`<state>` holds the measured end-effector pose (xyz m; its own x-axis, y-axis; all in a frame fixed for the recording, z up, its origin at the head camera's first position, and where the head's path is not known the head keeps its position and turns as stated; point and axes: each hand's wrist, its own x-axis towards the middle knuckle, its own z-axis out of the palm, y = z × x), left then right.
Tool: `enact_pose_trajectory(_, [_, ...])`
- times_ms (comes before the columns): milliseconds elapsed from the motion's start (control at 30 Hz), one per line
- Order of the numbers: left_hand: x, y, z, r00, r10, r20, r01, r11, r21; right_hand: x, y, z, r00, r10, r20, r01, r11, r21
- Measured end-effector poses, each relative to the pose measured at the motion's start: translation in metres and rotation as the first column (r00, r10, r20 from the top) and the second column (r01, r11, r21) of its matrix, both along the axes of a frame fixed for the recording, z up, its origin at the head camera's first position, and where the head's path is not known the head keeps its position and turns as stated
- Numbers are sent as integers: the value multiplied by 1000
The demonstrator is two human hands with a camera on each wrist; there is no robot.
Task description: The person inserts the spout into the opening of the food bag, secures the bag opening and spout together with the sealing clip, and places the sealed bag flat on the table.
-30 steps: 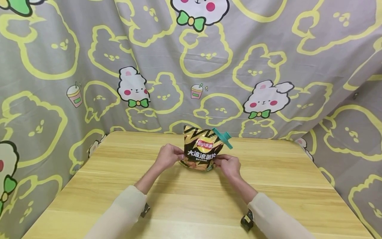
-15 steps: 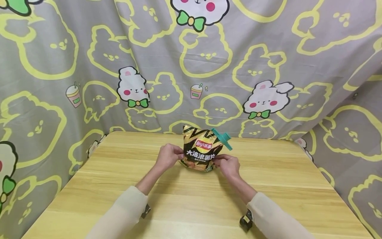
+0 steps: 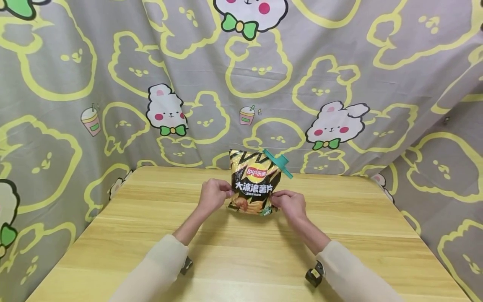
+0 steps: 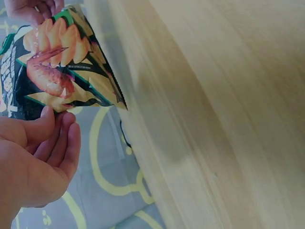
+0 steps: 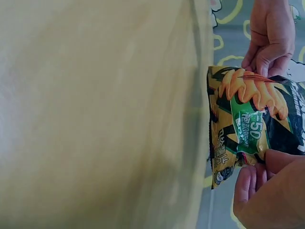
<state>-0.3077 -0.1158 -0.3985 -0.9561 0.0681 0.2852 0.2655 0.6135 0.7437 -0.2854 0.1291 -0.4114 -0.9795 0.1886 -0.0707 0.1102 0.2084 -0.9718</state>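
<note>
A black and gold bag of potato chips (image 3: 253, 182) stands upright near the back of the table, its printed front toward me. Across its top right corner sits a teal bag clip (image 3: 278, 162), slanting down to the right. My left hand (image 3: 214, 195) pinches the bag's left edge between thumb and fingers, as the left wrist view also shows with the thumb on the printed face. On the opposite edge, my right hand (image 3: 291, 204) pinches the lower right side. The bag's back is hidden.
The light wooden table (image 3: 241, 260) extends around the bag. Behind it and at both sides hangs a grey curtain (image 3: 211, 75) with cartoon prints. Dark wrist devices (image 3: 315, 274) show beside the sleeves.
The bag's top has risen and its front has come more upright, so the lower print shows more. Both hands keep their hold on its sides.
</note>
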Motion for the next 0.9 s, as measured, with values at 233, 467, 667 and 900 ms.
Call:
enact_pose_trajectory(233, [-1, 3, 6, 999, 14, 39, -17, 998, 61, 2, 12, 15, 998, 46, 37, -47, 999, 18])
enact_pose_trajectory(467, [0, 10, 9, 997, -24, 79, 14, 992, 129, 2, 23, 20, 994, 92, 56, -95, 994, 54])
enact_pose_trajectory(667, [1, 15, 11, 991, -37, 130, 17, 987, 157, 3, 29, 22, 990, 134, 49, -134, 991, 9])
enact_pose_trajectory(900, [2, 22, 9, 951, -102, 291, 17, 959, 282, 3, 36, 24, 980, 189, 70, -187, 982, -27])
